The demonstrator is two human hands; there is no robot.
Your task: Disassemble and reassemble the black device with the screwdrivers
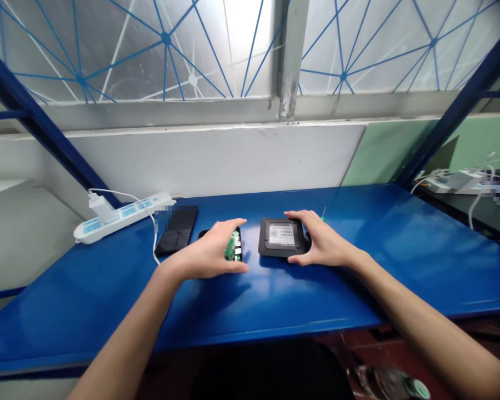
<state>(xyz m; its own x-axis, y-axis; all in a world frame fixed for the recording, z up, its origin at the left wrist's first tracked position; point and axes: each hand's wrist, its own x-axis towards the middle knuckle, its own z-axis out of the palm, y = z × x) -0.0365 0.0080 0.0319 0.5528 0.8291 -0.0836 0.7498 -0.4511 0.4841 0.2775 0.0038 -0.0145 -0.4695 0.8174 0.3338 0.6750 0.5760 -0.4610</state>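
Note:
On the left, my left hand (210,250) arches over a green circuit board (234,247) seated in a dark casing, thumb and fingers spread around it. Much of the board and casing is hidden under the hand; whether the fingertips touch it is unclear. To the right, my right hand (323,241) spans a black square case part (270,253) with a white label facing up. Its thumb is at the near edge and its fingers at the far edge. A small green-handled screwdriver (323,218) shows just behind my right hand.
A dark flat phone-like slab (179,229) lies left of the board. Beyond it is a white power strip (127,215) with a plugged charger and white cable (155,236). Blue frame posts (454,91) flank the blue table (275,311). A bottle (394,383) is below, at right.

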